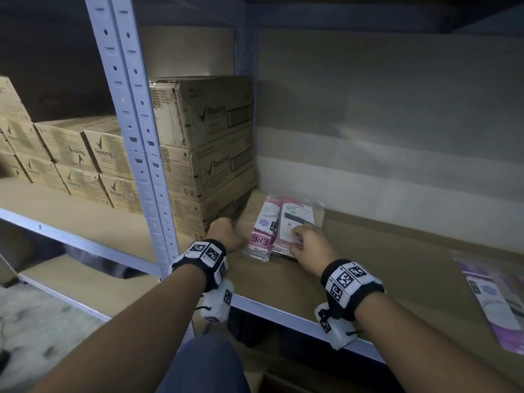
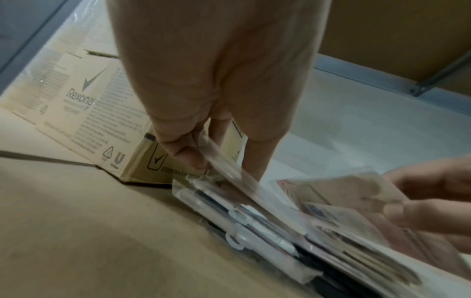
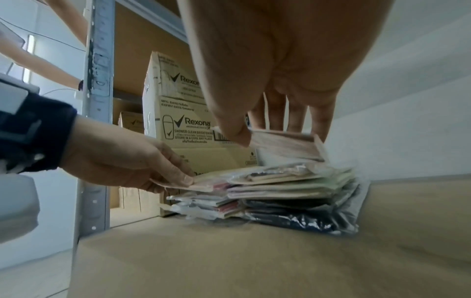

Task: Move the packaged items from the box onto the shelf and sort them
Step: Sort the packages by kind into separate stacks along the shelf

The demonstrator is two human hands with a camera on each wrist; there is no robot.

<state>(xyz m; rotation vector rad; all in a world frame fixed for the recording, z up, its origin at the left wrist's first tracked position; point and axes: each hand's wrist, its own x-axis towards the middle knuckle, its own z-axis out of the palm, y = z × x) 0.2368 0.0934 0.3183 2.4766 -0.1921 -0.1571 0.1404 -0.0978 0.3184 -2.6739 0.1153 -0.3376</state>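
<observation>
Two side-by-side stacks of flat plastic-wrapped packets lie on the cardboard-lined shelf point(image 1: 397, 251): a left stack point(image 1: 262, 231) and a right stack point(image 1: 295, 219). My left hand point(image 1: 235, 239) pinches the near edge of the left stack's top packet point(image 2: 229, 171) between thumb and fingers. My right hand point(image 1: 297, 236) holds a pink-and-white packet point(image 3: 288, 145), thumb under and fingers over, tilted up just above the right stack point(image 3: 293, 187). Both stacks hold several packets, with dark ones at the bottom.
Stacked Rexona cartons point(image 1: 215, 154) stand right against the left stack. A perforated metal upright point(image 1: 136, 131) is at the left, and the shelf's metal front edge point(image 1: 272, 307) runs below my wrists. Purple packets point(image 1: 496, 302) lie at the far right.
</observation>
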